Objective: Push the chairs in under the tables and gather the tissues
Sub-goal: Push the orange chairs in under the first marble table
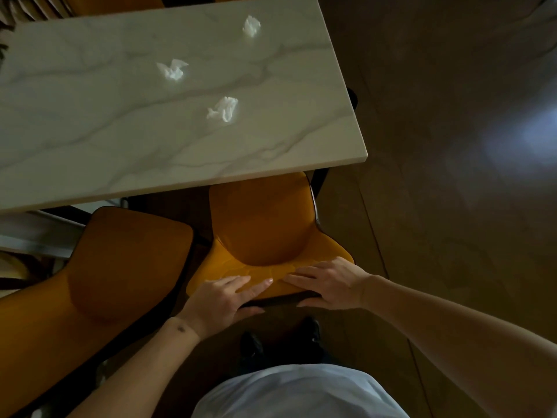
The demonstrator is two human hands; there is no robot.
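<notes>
An orange chair [262, 224] stands at the near edge of the marble table [90, 131], its seat front just under the tabletop. My left hand [223, 300] and my right hand [328, 285] both grip the top of its backrest, fingers over the front, thumbs behind. A second orange chair [114, 267] stands to the left, angled and pulled out from the table. Three crumpled white tissues lie on the tabletop: a near tissue [223, 108], a middle tissue [173, 69] and a far tissue [251, 25].
Brown floor [452, 146] stretches to the right of the table. My dark shoes [312, 333] stand just behind the chair. More orange chair backs [120, 0] show beyond the table's far edge. A dark table leg [319, 179] stands by the right chair.
</notes>
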